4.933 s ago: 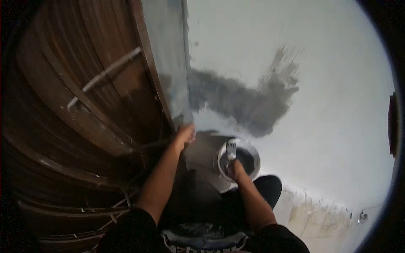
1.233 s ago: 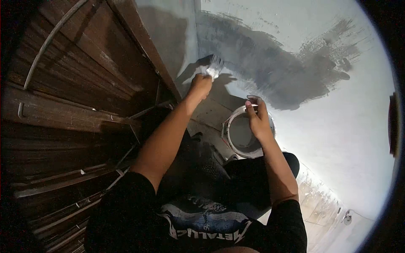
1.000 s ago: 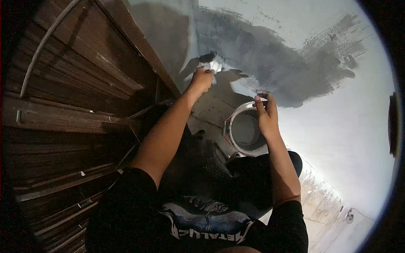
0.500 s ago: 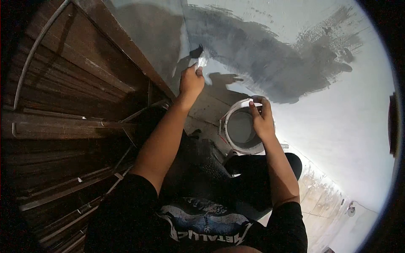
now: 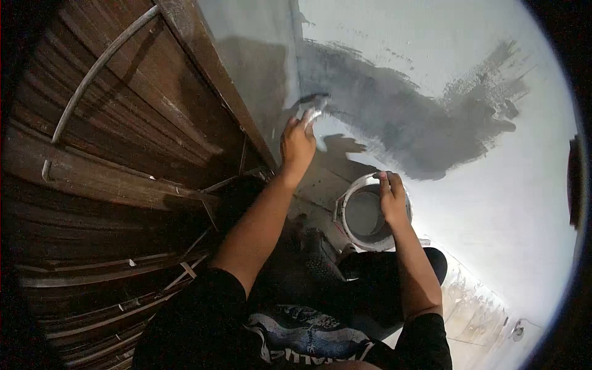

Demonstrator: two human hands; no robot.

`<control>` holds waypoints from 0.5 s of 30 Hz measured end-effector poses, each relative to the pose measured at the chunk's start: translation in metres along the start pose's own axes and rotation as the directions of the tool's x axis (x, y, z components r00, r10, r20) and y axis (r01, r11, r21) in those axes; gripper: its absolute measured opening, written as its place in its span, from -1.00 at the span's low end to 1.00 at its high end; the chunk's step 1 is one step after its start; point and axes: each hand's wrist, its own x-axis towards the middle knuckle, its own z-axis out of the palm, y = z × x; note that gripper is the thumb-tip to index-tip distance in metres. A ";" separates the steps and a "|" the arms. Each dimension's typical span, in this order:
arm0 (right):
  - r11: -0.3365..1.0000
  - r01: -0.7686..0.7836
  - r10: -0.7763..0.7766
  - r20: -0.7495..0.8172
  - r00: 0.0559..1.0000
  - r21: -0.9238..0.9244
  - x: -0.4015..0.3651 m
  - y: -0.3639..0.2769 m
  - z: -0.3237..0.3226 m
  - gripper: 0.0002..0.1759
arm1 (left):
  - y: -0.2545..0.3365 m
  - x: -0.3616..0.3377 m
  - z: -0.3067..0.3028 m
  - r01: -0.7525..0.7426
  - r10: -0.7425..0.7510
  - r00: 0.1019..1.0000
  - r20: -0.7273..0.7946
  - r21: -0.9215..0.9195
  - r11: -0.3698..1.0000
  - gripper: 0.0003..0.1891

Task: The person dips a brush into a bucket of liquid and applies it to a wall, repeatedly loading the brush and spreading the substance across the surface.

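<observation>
My left hand (image 5: 298,147) is closed around the pale handle of a paintbrush (image 5: 313,115). Its blurred dark head lies against the wall close to the corner, at the left end of a wide grey paint patch (image 5: 419,120). A round white bucket (image 5: 346,227) with grey paint (image 5: 365,211) inside stands low beside the wall. My right hand (image 5: 393,196) grips the far rim of this bucket, thumb and fingers pinched over the edge.
Dark wooden boards (image 5: 123,129) with a curved metal bar (image 5: 92,77) stand close on my left. My bent knee (image 5: 431,262) is near the bucket. A white wall (image 5: 493,179) rises on the right, above a paint-spattered tiled floor (image 5: 472,302).
My view has shifted, so the scene sits lower and further right. The brush has tilted rightward against the wall near the corner. My right hand stays on the bucket rim.
</observation>
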 end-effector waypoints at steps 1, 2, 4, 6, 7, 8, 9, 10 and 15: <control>0.999 -0.025 0.024 0.021 0.999 0.038 -0.001 -0.005 -0.002 -0.45 | 0.000 -0.001 -0.002 -0.083 0.079 0.992 -0.097 -0.039 0.996 -0.62; 0.996 -0.047 0.044 0.043 0.998 0.074 -0.001 -0.009 -0.004 -0.45 | 0.001 -0.004 -0.004 -0.096 0.089 0.990 -0.108 -0.062 0.993 -0.61; 0.993 -0.023 0.020 0.024 1.000 0.112 0.000 -0.014 -0.005 -0.46 | 0.006 -0.001 -0.007 -0.138 0.122 0.982 -0.144 -0.108 0.984 -0.60; 0.997 0.050 -0.049 -0.025 0.998 0.059 0.000 -0.005 0.000 -0.48 | -0.008 -0.009 0.010 -0.154 0.153 0.987 -0.052 -0.028 0.988 -0.61; 0.996 0.089 -0.087 -0.046 0.995 0.030 0.001 0.001 0.003 -0.49 | -0.017 -0.013 0.021 -0.163 0.163 0.987 -0.008 0.014 0.986 -0.61; 0.988 0.155 -0.153 -0.075 0.985 0.017 0.003 0.008 0.005 -0.52 | -0.019 -0.017 0.026 -0.083 0.080 0.993 0.088 0.023 0.996 -0.63; 0.988 0.148 -0.145 -0.068 0.987 0.041 0.003 0.008 0.003 -0.53 | -0.019 -0.024 0.031 -0.002 -0.005 0.984 0.180 0.044 0.999 -0.64; 0.988 0.139 -0.135 -0.061 0.989 0.066 0.001 0.007 0.001 -0.54 | -0.020 -0.029 0.030 0.075 -0.092 0.958 0.270 0.072 0.995 -0.66; 0.984 0.173 -0.176 -0.119 0.977 -0.030 -0.005 0.013 -0.011 -0.61 | -0.014 -0.038 0.020 0.125 -0.185 0.875 0.448 0.160 0.979 -0.76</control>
